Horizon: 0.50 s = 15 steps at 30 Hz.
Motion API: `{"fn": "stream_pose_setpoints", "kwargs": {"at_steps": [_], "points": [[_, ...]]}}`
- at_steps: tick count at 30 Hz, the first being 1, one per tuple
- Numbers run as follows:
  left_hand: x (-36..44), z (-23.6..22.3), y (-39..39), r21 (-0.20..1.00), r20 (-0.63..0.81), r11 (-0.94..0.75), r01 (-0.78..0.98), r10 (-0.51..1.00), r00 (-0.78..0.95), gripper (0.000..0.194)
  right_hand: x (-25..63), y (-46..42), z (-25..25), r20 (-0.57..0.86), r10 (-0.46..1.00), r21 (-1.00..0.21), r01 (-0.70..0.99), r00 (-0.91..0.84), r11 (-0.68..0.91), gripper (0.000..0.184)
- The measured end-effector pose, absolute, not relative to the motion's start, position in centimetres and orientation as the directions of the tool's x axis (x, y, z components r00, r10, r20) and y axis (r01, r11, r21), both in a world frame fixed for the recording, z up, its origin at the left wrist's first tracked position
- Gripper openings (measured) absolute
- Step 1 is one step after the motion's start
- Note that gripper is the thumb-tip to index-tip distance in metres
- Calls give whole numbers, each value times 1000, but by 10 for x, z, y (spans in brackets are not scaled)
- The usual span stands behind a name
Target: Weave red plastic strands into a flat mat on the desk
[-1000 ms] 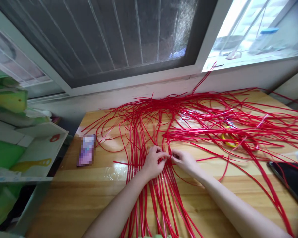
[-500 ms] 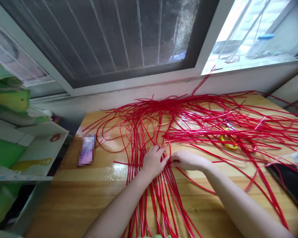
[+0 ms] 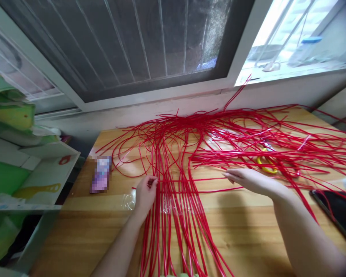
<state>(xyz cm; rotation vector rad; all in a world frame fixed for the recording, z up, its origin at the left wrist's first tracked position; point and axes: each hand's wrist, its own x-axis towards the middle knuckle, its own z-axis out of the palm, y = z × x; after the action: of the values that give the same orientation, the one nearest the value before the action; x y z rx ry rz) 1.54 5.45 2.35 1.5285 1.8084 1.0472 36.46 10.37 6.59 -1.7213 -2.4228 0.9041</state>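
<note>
Many long red plastic strands (image 3: 187,231) run side by side down the wooden table toward me, with a clear band across them. Two red strands cross them; the lower crosswise strand (image 3: 216,191) sticks out past both sides. My left hand (image 3: 145,196) is closed in a pinch at the left edge of the lengthwise strands, at the end of the upper crosswise strand (image 3: 207,179). To the right, my right hand (image 3: 248,180) pinches that same strand, which stretches nearly straight between both hands. Its fingertips are pressed together.
A tangled heap of red strands (image 3: 190,122) lies along the wall. Yellow-handled scissors (image 3: 266,165) sit among strands at right. A black flat device (image 3: 334,211) lies at the right edge, a blurred-out packet (image 3: 100,175) at left. A window (image 3: 132,38) rises behind the table.
My hands have moved apart from the middle of the strands, the left one leftward and the right one rightward. The upper crosswise strand now shows stretched between them.
</note>
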Motion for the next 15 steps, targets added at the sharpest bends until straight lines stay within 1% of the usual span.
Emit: {"fn": "stream_pose_setpoints", "kwargs": {"at_steps": [2, 4, 6, 8, 10, 12, 14, 15], "points": [[7, 25, 56, 861, 91, 62, 504, 957, -274, 16, 365, 104, 59, -258, 895, -406, 882, -364, 241, 35], [4, 30, 57, 888, 130, 27, 459, 943, -307, 17, 358, 105, 51, -186, 893, -320, 884, -410, 340, 31], [6, 38, 57, 902, 183, -29, 431, 929, -322, 16, 347, 106, 45, -89, 883, -252, 868, -462, 428, 26], [9, 47, 56, 902, 236, -77, 425, 912, -336, 15, 335, 107, 43, 34, 890, -229, 863, -455, 450, 19], [12, 56, 54, 893, 285, -123, 434, 899, -332, 14, 323, 105, 47, 181, 892, -273, 850, -414, 450, 17], [15, 64, 52, 879, 338, -189, 437, 894, -294, 10, 310, 100, 57, 276, 870, -388, 781, -408, 490, 19], [20, 71, 52, 866, 385, -261, 427, 892, -236, 6, 294, 94, 68, 281, 839, -538, 648, -465, 539, 22], [24, 75, 52, 860, 404, -294, 417, 892, -204, 5, 285, 91, 73, 247, 826, -601, 589, -506, 540, 23]]}}
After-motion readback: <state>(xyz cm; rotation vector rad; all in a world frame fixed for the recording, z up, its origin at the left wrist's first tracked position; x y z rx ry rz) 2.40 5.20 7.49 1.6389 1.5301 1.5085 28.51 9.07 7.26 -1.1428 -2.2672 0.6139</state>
